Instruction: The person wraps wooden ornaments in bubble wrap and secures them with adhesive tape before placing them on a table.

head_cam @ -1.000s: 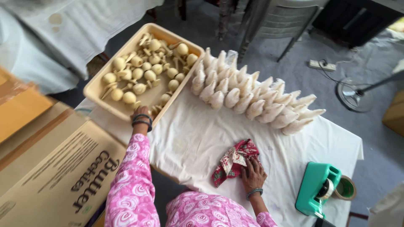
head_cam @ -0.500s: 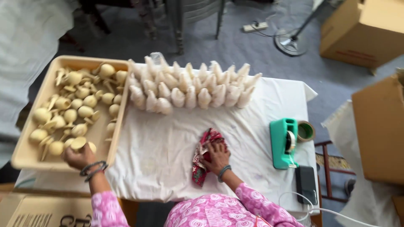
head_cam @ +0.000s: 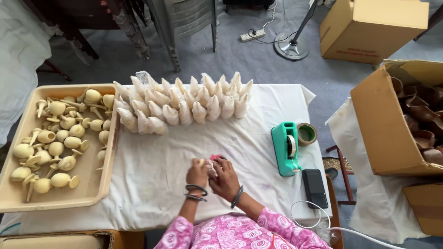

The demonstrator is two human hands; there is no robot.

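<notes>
Both hands meet over the near middle of the white-clothed tabletop [head_cam: 152, 180]. The left hand [head_cam: 197, 174] is closed around a small cream wooden piece [head_cam: 201, 163], whose tip pokes out just above the knuckles. The right hand [head_cam: 226, 177] presses against it from the other side, fingers curled onto a scrap of red patterned cloth [head_cam: 215, 159] that shows between and just beyond the two hands. Well off to the left hand's side lies a beige plastic tray [head_cam: 87, 182] filled with more cream wooden mushroom-shaped pieces [head_cam: 55, 147]. Beyond both hands, across the cloth, runs a row of pale wrapped cone-shaped bundles [head_cam: 184, 106]. To the right hand's side stand a teal tape dispenser [head_cam: 284, 147] and, nearer the edge, a black phone [head_cam: 314, 187].
</notes>
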